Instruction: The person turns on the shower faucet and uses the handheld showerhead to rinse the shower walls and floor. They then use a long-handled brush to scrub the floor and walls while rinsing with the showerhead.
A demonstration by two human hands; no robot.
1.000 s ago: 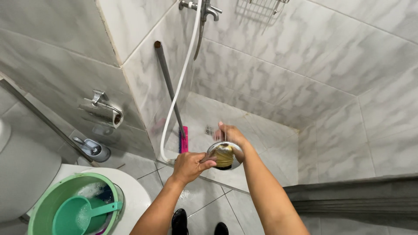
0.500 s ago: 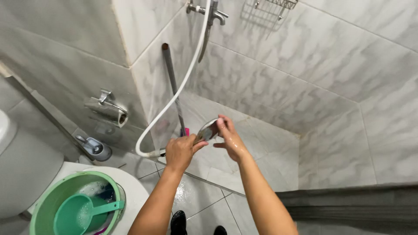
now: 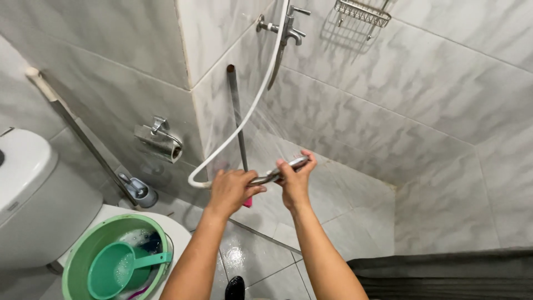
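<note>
Grip on shower head (image 3: 280,173), marble-tiled wall (image 3: 422,94) behind.

Bright, even light; sharp, wide-angle edges.

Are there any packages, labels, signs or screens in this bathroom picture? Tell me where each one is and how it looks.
None can be made out: no package, sign or screen shows.
The left hand and right hand hold a plain chrome shower head on a white hose.
The green basin and the teal scoop inside it look unmarked.
</note>
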